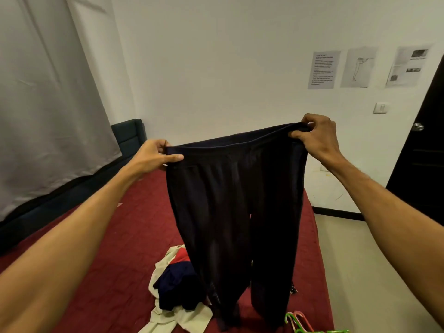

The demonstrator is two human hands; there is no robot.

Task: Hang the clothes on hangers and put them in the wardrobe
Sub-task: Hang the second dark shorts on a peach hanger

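The white wall point(228, 56) fills the background. A pale curtain point(48, 104) hangs along the left side, reaching down behind the bed edge. The bed point(108, 248), covered in a dark red spread, occupies the lower centre, and its dark teal headboard point(127, 133) stands against the wall just right of the curtain.

A pair of dark trousers point(228, 200) is held up in the air above the bed, waistband on top and stretched wide between both hands. The two legs hang straight down, and their cuffs reach the bed surface near the bottom edge of the view.

A black door point(422, 152) stands at the right edge. A pile of clothes point(173, 284), white, red and navy, lies on the bed just left of the trouser legs and touching them.

The left hand point(153, 156) grips the left end of the waistband: the thumb lies over the front and the other fingers point(162, 144) curl behind. The right hand point(317, 135) pinches the right end the same way, thumb in front.

Three printed sheets point(324, 69) are stuck to the wall in a row. Green and pink hangers point(300, 320) lie on the bed at the lower right, beside the right trouser leg. A light switch point(380, 108) sits on the wall beside the door, and a round knob point(418, 126) is on the door.
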